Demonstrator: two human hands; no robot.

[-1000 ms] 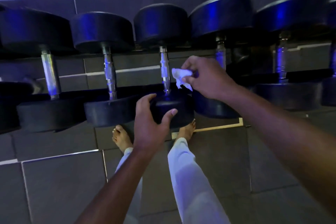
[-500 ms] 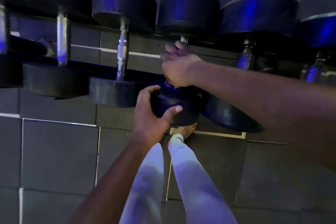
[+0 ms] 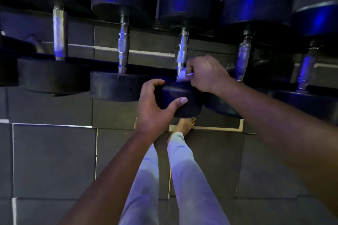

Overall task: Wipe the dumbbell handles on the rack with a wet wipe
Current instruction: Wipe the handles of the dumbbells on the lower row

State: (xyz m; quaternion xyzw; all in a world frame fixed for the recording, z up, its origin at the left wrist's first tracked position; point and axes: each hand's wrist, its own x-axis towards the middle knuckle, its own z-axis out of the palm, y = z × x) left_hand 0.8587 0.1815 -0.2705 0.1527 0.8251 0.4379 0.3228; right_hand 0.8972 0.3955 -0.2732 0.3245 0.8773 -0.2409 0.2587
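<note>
R hand (image 3: 204, 73) is pinching the wet wipe (image 3: 182, 74) round the low end of the middle dumbbell handle (image 3: 182, 53) on the rack (image 3: 76, 59). L hand (image 3: 155, 106) is gripping that dumbbell's near head (image 3: 180, 99), bracing it. Looks heavy, rigid; knurled steel prob snagging the soft, thin wipe, so wrap and twist mid-bar. Dark tiled floor (image 3: 54, 160), dim blue light.

Five black round-headed dumbbells (image 3: 184, 45) with chrome metal handles, two bare hands (image 3: 155, 107), one white wet wipe (image 3: 182, 74).
</note>
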